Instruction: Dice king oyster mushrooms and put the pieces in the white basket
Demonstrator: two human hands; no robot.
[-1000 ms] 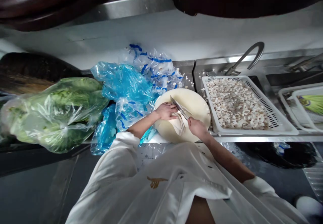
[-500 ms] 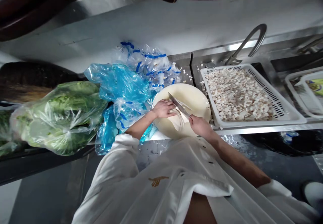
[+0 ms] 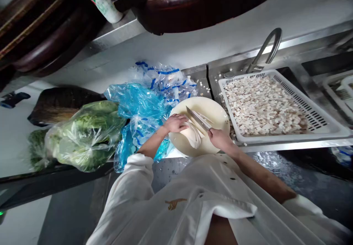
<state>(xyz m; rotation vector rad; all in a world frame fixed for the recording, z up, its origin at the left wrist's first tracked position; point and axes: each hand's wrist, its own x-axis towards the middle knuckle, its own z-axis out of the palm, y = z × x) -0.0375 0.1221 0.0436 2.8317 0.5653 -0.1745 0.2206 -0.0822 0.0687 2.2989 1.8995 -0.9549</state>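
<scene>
A round cream cutting board [image 3: 220, 118] lies at the counter's front edge. Pale, whitish food pieces [image 3: 193, 136] rest on it. My left hand [image 3: 176, 123] lies over them with its fingers stretched out, pressing from the left. In my right hand [image 3: 217, 138] is the handle of a knife [image 3: 197, 118]; its blade points up and left, close beside the left fingertips and over the pale pieces. A few cut strips [image 3: 204, 118] show just behind the blade.
Right of the board, a white perforated basket [image 3: 325, 125] holds many small diced pieces, with a faucet [image 3: 266, 50] behind. Blue and clear plastic bags [image 3: 140, 101] lie to the left, beside bagged green vegetables [image 3: 88, 138]. Dark round wooden items [image 3: 193, 9] sit on the shelf above.
The view has shifted, bringing a white bottle on the shelf into sight. Both hands stay at the board, and the strips behind the blade now show more clearly.
</scene>
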